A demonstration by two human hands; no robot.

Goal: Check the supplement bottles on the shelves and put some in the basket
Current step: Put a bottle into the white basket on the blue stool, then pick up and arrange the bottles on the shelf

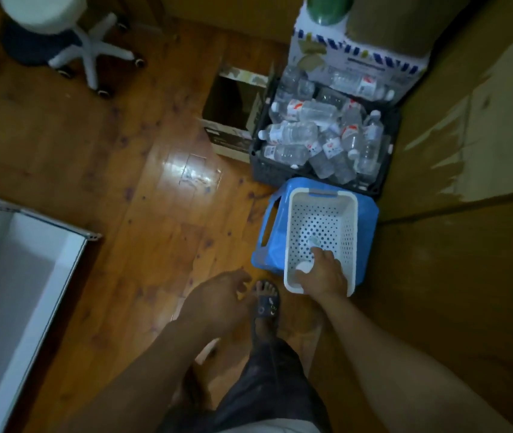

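Nearest the camera, a leg in dark shorts (267,382) ends in a foot in a dark sandal (267,303) on the wooden floor (142,195). The left hand (217,295) hovers above the floor just left of that foot, its grip apart, with fingers loosely bent and holding nothing. The right hand (322,271) reaches down inside the white perforated basket (350,232) at its near end, lying over a white-capped bottle (304,266). Whether its grip is clamped on the bottle cannot be told. A second pale round bottle top (314,242) lies on the basket bottom just beyond the fingertips. The basket stands on a blue plastic stool (272,223), towards the stool's right edge. Just behind the stool a dark crate (261,164) is heaped with clear water bottles (292,132). An open cardboard box (233,110) sits to the crate's left, and a white carton with blue print (358,57) is behind it. At the far left stands a swivel stool with a white star base (89,54).
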